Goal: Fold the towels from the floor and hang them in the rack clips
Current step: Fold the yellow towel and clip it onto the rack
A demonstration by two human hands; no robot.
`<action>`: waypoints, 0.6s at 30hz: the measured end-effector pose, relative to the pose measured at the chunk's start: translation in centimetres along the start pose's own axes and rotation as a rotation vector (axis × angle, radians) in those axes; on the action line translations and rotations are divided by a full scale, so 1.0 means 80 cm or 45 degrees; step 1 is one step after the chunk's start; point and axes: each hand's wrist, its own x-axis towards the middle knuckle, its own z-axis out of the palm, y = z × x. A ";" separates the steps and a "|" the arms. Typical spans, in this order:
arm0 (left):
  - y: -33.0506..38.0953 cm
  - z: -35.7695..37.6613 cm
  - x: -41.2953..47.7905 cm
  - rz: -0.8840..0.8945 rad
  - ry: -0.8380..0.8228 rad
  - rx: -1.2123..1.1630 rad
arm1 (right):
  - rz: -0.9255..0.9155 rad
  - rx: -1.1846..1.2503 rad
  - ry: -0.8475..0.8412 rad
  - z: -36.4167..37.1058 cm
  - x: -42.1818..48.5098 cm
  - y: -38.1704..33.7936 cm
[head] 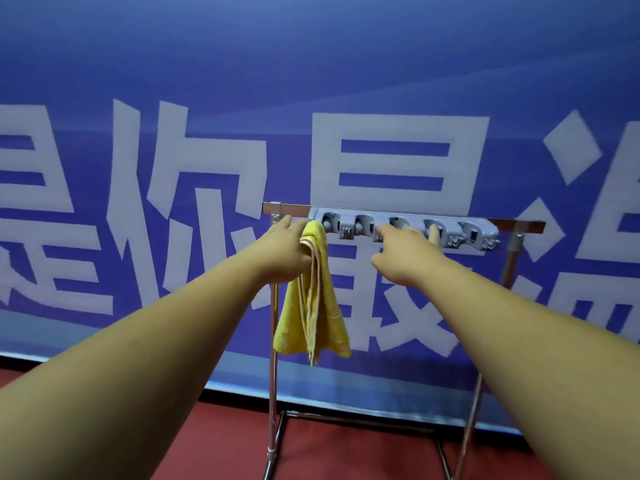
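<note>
A folded yellow towel (313,306) hangs down from the left end of the grey clip strip (460,230), its top bunched at the leftmost clip. My left hand (280,252) grips the towel's upper part from the left, fingers reaching up to the rack bar. My right hand (407,252) rests on the middle of the clip strip, fingers spread over the clips and holding nothing. The strip is mounted on the top bar of a metal rack (273,393).
A blue banner wall (311,81) with large white characters stands right behind the rack. The rack's base frame (363,417) sits on a red floor (225,445). Several clips to the right of my right hand carry nothing.
</note>
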 end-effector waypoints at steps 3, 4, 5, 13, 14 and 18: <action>0.028 0.002 -0.030 0.034 -0.018 0.071 | 0.016 -0.019 -0.048 -0.014 -0.047 0.015; 0.038 0.003 -0.040 0.047 -0.022 0.094 | 0.029 -0.012 -0.067 -0.017 -0.061 0.020; 0.047 0.006 -0.049 0.062 -0.030 0.112 | 0.043 0.000 -0.090 -0.019 -0.077 0.025; 0.117 0.066 -0.118 0.123 -0.151 0.087 | 0.109 0.021 -0.218 -0.002 -0.184 0.084; 0.121 0.078 -0.125 0.126 -0.178 0.076 | 0.113 0.028 -0.249 0.005 -0.192 0.093; 0.128 0.134 -0.142 0.137 -0.290 0.091 | 0.134 0.022 -0.324 0.052 -0.207 0.131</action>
